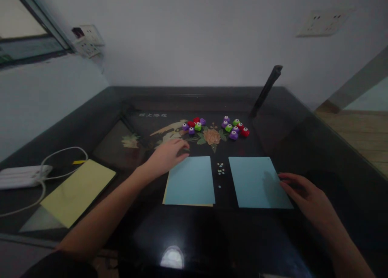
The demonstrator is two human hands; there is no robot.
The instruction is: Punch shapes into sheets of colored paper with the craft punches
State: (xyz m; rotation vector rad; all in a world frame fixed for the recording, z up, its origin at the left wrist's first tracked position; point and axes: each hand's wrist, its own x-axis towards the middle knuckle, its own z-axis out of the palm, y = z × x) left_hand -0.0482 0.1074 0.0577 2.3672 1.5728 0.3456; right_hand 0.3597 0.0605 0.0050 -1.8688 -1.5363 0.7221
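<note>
Two light blue paper sheets lie side by side on the dark table. My left hand (171,154) hovers by the upper left corner of the left blue sheet (190,181), thumb and curled fingers apart, nothing between them. A yellowish sheet peeks out from under that one. At the right edge of the right blue sheet (254,183), my right hand (306,195) has its thumb and forefinger closed on the paper's edge. Several tiny pale star- or flower-like pieces (220,171) are scattered in the gap between the sheets.
Behind the sheets sit two groups of small red, purple and green eyed pieces (194,125). A black upright stick (266,90) stands at the back right. Yellow paper (80,191) lies left, near a white power strip (22,177) with a looped cable.
</note>
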